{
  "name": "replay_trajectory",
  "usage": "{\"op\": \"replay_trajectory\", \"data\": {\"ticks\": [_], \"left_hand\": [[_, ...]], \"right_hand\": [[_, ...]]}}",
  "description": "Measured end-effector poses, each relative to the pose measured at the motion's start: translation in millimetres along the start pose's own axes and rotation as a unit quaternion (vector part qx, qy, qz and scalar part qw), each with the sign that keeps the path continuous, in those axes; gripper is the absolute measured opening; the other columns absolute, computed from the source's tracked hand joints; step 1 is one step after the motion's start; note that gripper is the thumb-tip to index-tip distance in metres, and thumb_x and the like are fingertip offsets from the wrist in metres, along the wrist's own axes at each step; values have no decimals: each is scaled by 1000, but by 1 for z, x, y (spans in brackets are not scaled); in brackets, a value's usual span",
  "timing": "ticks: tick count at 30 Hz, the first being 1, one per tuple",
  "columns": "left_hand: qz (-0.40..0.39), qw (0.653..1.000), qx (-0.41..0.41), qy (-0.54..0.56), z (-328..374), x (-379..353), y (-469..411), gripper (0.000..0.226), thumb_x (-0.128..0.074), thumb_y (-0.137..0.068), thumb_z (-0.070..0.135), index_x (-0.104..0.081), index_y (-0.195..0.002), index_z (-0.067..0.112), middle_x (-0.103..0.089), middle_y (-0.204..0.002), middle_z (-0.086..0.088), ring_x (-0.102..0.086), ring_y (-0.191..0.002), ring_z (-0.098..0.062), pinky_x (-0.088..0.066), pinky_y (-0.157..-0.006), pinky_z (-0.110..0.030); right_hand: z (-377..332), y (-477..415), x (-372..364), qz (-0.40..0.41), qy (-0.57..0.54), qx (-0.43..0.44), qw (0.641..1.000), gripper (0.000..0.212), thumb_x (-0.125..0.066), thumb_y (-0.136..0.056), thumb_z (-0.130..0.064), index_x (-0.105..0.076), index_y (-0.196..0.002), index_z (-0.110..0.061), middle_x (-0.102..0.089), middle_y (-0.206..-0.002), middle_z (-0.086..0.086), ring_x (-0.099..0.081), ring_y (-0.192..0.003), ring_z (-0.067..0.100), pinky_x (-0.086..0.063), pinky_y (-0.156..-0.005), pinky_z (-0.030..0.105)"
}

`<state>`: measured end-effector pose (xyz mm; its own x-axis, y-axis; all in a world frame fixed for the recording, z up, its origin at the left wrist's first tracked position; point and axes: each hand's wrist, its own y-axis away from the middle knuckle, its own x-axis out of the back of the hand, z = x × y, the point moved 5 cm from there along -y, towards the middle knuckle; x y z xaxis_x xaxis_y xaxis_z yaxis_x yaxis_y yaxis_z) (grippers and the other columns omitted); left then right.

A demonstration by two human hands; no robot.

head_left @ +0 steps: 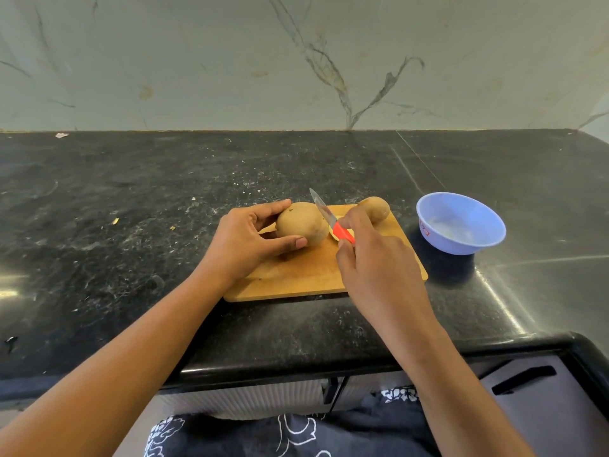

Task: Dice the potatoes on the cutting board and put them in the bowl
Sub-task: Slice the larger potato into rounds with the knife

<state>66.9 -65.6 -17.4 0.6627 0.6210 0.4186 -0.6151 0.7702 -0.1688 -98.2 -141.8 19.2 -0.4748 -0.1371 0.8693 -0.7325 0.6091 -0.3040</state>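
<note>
Status: early stage, dicing barely begun.

Counter (131, 192): dark stone. A few small scraps are seen on its left part, none of them dice.

Left hand (245, 240): curled round the large potato (301, 224), thumb on the near side, fingers over the far side. The potato is pinned on the left half of the cutting board (296, 275). Skin is on, and the body looks whole apart from its right end.

Knife (329, 219): red handle. The blade is laid against the right end of the large potato, tip pointing away and to the left. A pale yellow patch is seen just under the handle, at that end. It is probably a cut face or a first thin slice; which one cannot be told.

Right hand (375, 262): clamped on the knife handle, forefinger up near the blade root.

Small potato (377, 207): lying at the far right corner of the board, skin on, apparently uncut. It is partly hidden behind the right hand.

Bowl (454, 247): blue, set on the counter just right of the board and apart from it. No potato pieces are seen inside, only a faint sheen at the bottom.

Done, as judged: potatoes placed on the board, knife taken up, at most one cut made.

Left: large potato to be sliced, cut into strips and diced, then the same for the small potato. All dice are then to be moved into the bowl. Nearly the whole task is outstanding.
</note>
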Motion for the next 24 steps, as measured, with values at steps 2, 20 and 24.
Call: {"op": "replay_trajectory", "data": {"ticks": [2, 20, 24], "left_hand": [[-1, 1000, 1, 2, 0, 0, -1, 83, -82, -47, 47, -61, -124, 26, -64, -121, 13, -57, -112, 5, -45, -102, -28], [5, 1000, 6, 17, 2, 1, 0, 81, -83, -48, 42, -62, -123, 22, -65, -119, 11, -58, -108, 6, -45, -98, -17], [4, 1000, -6, 13, 4, 0, 0, 80, -82, -48, 41, -62, -124, 22, -64, -118, 15, -58, -107, 8, -44, -97, -14]], "right_hand": [[-1, -2, 1, -4, 1, -3, 1000, 17, -40, -98, -22, -43, -114, -26, -54, -67, -4, -52, -61, 14, -38, -50, 29], [-17, -12, -1, -14, 85, 19, 996, 24, -35, -98, -17, -43, -121, -19, -36, -60, -7, -33, -53, 8, -19, -45, 26], [-15, 9, -3, 8, 131, -1, 991, 22, -39, -97, -15, -42, -118, -21, -29, -57, -7, -24, -47, 8, -14, -42, 26]]}}
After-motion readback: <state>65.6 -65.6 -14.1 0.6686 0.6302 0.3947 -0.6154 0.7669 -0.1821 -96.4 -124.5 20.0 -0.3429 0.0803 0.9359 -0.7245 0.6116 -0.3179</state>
